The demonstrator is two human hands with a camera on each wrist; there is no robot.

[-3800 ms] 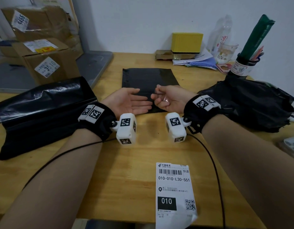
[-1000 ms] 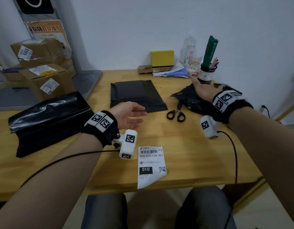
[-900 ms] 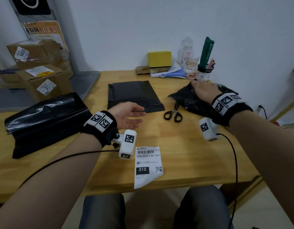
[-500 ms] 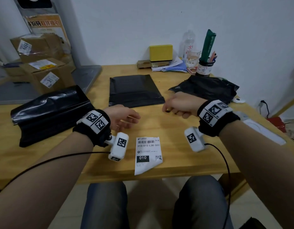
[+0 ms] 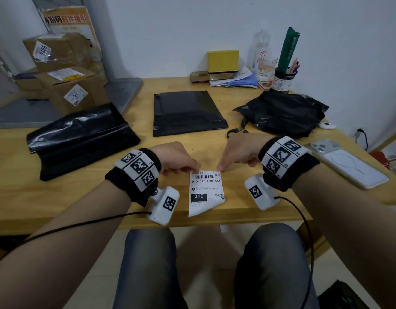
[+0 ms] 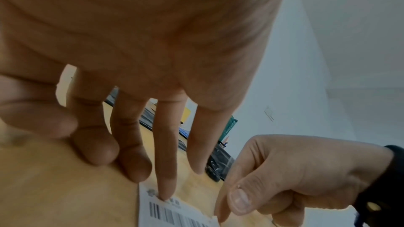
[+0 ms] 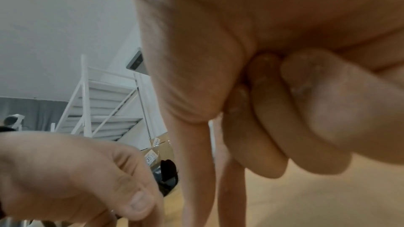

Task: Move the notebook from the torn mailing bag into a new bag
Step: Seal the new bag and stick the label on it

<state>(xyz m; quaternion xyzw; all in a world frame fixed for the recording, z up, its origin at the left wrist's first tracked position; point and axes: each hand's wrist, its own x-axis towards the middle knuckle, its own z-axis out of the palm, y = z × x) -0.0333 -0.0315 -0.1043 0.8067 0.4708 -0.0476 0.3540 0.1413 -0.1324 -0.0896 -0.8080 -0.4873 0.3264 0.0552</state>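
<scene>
A white shipping label (image 5: 206, 192) lies at the table's front edge. My left hand (image 5: 190, 168) presses its top left corner with straight fingers (image 6: 164, 187). My right hand (image 5: 221, 167) pinches the top right corner between thumb and forefinger, its other fingers (image 7: 317, 118) curled. A flat black mailing bag (image 5: 188, 112) lies mid-table beyond the hands. The crumpled, torn black bag (image 5: 281, 112) sits at the right rear. No notebook shows anywhere.
A folded stack of black bags (image 5: 81, 134) lies at the left. Scissors (image 5: 233, 131) peek out behind my right hand. A phone (image 5: 348, 163) lies at the right edge. A yellow box (image 5: 222, 61), papers, a bottle and a pen cup (image 5: 281, 81) line the wall.
My right hand left the torn bag and came back past the scissors. Both hands moved toward me and now touch the label's top corners.
</scene>
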